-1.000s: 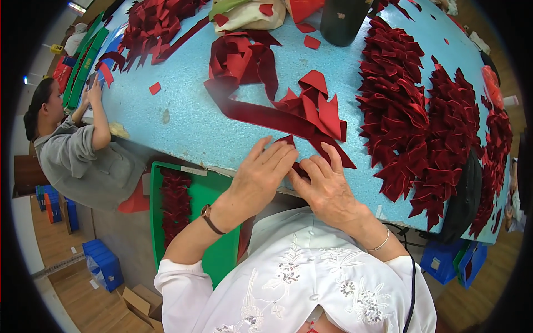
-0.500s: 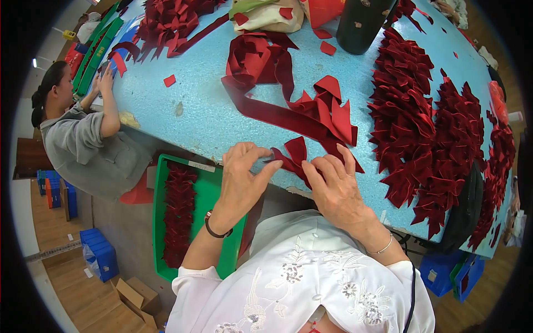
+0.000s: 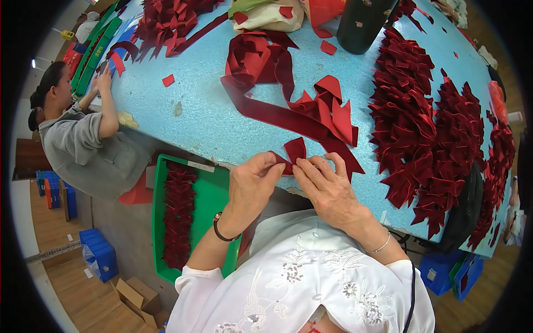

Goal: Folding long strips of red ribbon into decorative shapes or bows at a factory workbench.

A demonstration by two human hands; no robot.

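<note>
A small dark red velvet ribbon bow (image 3: 295,149) is pinched between my hands at the table's near edge. My left hand (image 3: 252,183) grips its left end between thumb and fingers. From the other side, the fingertips of my right hand (image 3: 326,186) press on the bow's middle, partly hiding it. Just beyond, a long dark red velvet ribbon (image 3: 277,117) snakes over the blue table (image 3: 200,105), its cut tail close to my right hand. Loose folds of the ribbon lie farther back.
Rows of finished-looking red bows (image 3: 402,116) cover the table's right side. A dark cylinder bottle (image 3: 363,25) stands at the back. Below the table edge at left is a green crate (image 3: 208,238) holding a row of bows. A person in grey (image 3: 89,150) sits at far left.
My left hand has moved a little right and closed on the bow's left end. My right fingers have come in closer, so the two hands now nearly meet.
</note>
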